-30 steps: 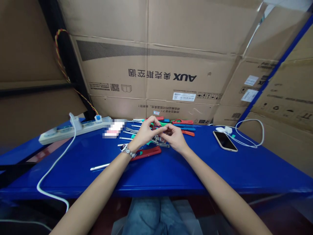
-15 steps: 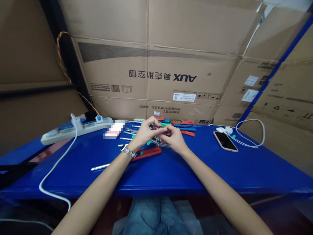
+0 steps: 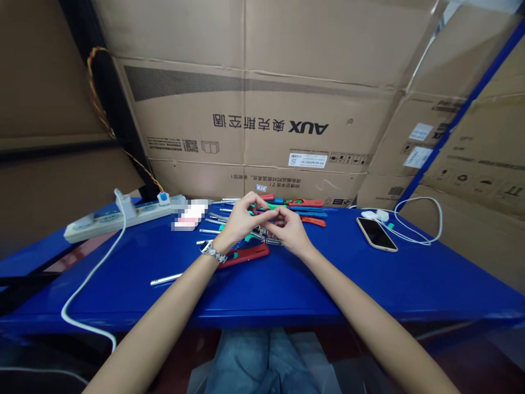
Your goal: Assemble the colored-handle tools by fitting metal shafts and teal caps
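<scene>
Over the middle of the blue table, my left hand (image 3: 243, 219) and my right hand (image 3: 290, 230) meet with their fingertips pinched together. Whatever they hold between them is too small or too hidden to name. A watch (image 3: 213, 252) is on my left wrist. Just below my hands lies a red long-necked lighter (image 3: 248, 255), its metal tube (image 3: 166, 279) reaching left beneath my left wrist. More such lighters lie in a cluster behind and under my hands, among them an orange one (image 3: 314, 221) and a red one (image 3: 305, 202). My hands cover parts of several.
A white power strip (image 3: 106, 220) with plugs stands at the left, its cord running over the table's front edge. At the right lie a phone (image 3: 376, 234) and a white charging cable (image 3: 424, 241). A cardboard wall (image 3: 184, 169) closes off the back of the blue table (image 3: 311, 295).
The whole view has shifted slightly. My hands keep the same pinched pose at nearly the same spot, and the lighters around them have not visibly moved.
</scene>
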The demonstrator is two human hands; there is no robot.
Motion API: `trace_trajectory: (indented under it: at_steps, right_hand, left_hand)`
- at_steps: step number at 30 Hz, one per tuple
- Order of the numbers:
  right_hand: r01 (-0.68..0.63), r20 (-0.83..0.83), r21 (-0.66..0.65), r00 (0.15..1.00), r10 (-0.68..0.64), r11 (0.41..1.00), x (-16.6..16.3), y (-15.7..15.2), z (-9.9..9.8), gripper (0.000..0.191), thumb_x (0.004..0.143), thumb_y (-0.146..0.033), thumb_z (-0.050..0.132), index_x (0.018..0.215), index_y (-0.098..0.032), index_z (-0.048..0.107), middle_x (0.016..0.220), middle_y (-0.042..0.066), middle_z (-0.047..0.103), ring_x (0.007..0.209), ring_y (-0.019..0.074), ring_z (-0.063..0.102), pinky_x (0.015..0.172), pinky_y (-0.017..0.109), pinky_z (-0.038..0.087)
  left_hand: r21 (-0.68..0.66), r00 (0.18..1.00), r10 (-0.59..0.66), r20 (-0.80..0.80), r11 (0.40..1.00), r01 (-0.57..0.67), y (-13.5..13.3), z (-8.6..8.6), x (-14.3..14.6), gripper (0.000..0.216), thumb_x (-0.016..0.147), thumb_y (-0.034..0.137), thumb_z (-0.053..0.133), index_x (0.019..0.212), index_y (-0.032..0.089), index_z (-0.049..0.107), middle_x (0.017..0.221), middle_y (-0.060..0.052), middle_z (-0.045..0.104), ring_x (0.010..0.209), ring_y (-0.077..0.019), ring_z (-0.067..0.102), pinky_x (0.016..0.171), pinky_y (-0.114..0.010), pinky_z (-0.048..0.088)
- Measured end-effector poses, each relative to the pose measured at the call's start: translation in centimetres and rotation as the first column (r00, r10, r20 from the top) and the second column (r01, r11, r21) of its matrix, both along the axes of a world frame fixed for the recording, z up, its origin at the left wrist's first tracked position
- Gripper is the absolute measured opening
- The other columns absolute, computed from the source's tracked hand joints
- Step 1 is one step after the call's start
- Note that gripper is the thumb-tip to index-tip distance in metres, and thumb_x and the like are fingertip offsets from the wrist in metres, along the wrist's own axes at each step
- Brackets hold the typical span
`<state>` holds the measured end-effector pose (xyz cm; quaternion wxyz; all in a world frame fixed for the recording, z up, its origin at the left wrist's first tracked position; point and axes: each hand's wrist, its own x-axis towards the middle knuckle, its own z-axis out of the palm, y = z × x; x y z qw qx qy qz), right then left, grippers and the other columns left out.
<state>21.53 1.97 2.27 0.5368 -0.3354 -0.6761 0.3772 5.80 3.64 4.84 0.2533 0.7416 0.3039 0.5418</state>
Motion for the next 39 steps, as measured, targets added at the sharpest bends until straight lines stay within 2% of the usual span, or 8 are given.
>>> trace_trajectory:
  at_steps: [7, 11, 16, 23, 27, 32, 36, 39]
  right_hand:
    - [-0.125, 0.101, 0.005, 0.987, 0.124, 0.992, 0.6, -0.6, 0.7, 0.028, 0.084, -0.046, 0.065, 0.092, -0.019, 0.063, 0.078, 0.002, 0.068, 0.058, 0.0141, 0.062, 0.055, 0.027, 0.051]
    - [-0.054, 0.060, 0.030, 0.997, 0.052, 0.998, 0.3, -0.3, 0.3, 0.034, 0.079, -0.043, 0.071, 0.101, -0.019, 0.061, 0.089, 0.003, 0.070, 0.062, 0.0131, 0.062, 0.058, 0.026, 0.052]
    - [0.020, 0.002, -0.030, 1.000, -0.020, 0.999, -0.1, 0.3, -0.6, 0.041, 0.071, -0.049, 0.078, 0.081, -0.021, 0.049, 0.073, -0.003, 0.063, 0.052, 0.0112, 0.058, 0.048, 0.023, 0.047]
    - [-0.082, 0.053, -0.022, 0.995, 0.083, 0.996, 0.3, -0.1, -0.1, 0.030, 0.082, -0.047, 0.067, 0.088, -0.020, 0.058, 0.083, 0.002, 0.068, 0.053, 0.0122, 0.060, 0.053, 0.027, 0.051]
    - [-0.068, 0.078, 0.002, 0.995, 0.067, 0.998, 0.2, -0.1, -0.2, 0.032, 0.080, -0.045, 0.069, 0.099, -0.020, 0.061, 0.089, 0.003, 0.070, 0.059, 0.0129, 0.060, 0.056, 0.027, 0.051]
    - [-0.010, 0.071, 0.013, 0.997, 0.009, 1.000, 0.0, 0.3, -0.5, 0.034, 0.076, -0.049, 0.074, 0.080, -0.020, 0.056, 0.071, -0.002, 0.063, 0.058, 0.0132, 0.058, 0.055, 0.026, 0.049]
    - [-0.088, 0.088, -0.008, 0.992, 0.089, 0.996, 0.3, 0.1, -0.1, 0.030, 0.080, -0.048, 0.070, 0.079, -0.020, 0.057, 0.073, 0.000, 0.066, 0.058, 0.0139, 0.060, 0.058, 0.028, 0.050]
    - [-0.127, 0.116, -0.028, 0.985, 0.129, 0.992, 0.5, 0.0, 0.0, 0.028, 0.084, -0.046, 0.064, 0.091, -0.019, 0.062, 0.084, 0.004, 0.071, 0.060, 0.0140, 0.062, 0.058, 0.028, 0.051]
  left_hand:
    - [0.033, 0.976, -0.176, -0.126, 0.983, 0.182, -0.2, 0.6, -0.8, 0.024, 0.089, 0.040, 0.062, 0.097, 0.020, 0.074, 0.092, -0.006, 0.062, 0.084, -0.0178, 0.058, 0.073, -0.031, 0.045]
    - [0.030, 0.994, -0.079, -0.075, 0.996, 0.081, 0.0, 0.3, -0.5, 0.020, 0.082, 0.038, 0.072, 0.084, 0.018, 0.071, 0.085, -0.003, 0.060, 0.076, -0.0157, 0.056, 0.069, -0.030, 0.044]
    - [0.004, 0.999, 0.010, -0.031, 1.000, -0.010, 0.2, -0.2, -0.1, 0.029, 0.075, 0.042, 0.078, 0.077, 0.018, 0.062, 0.080, -0.001, 0.059, 0.073, -0.0146, 0.054, 0.067, -0.028, 0.043]
    - [0.018, 0.976, -0.151, -0.157, 0.988, 0.156, -0.1, 0.7, -1.3, 0.022, 0.090, 0.036, 0.060, 0.099, 0.020, 0.072, 0.098, -0.007, 0.064, 0.088, -0.0187, 0.059, 0.076, -0.032, 0.045]
    - [-0.004, 0.989, -0.101, -0.112, 0.995, 0.101, 0.2, 0.3, -1.0, 0.017, 0.084, 0.035, 0.068, 0.087, 0.018, 0.067, 0.090, -0.004, 0.063, 0.082, -0.0170, 0.058, 0.073, -0.031, 0.044]
    - [-0.047, 0.998, -0.019, -0.065, 0.999, 0.016, 0.1, 0.1, -0.6, 0.025, 0.077, 0.037, 0.076, 0.084, 0.018, 0.061, 0.082, 0.000, 0.060, 0.074, -0.0144, 0.054, 0.069, -0.028, 0.043]
    - [-0.009, 0.982, -0.106, -0.156, 0.994, 0.106, 0.1, 0.5, -1.3, 0.023, 0.087, 0.036, 0.065, 0.102, 0.020, 0.070, 0.094, -0.005, 0.064, 0.085, -0.0180, 0.059, 0.075, -0.031, 0.045]
    - [0.008, 0.974, -0.135, -0.184, 0.990, 0.139, 0.4, 0.4, -1.7, 0.021, 0.087, 0.037, 0.065, 0.096, 0.021, 0.074, 0.095, -0.006, 0.064, 0.086, -0.0185, 0.059, 0.075, -0.032, 0.045]
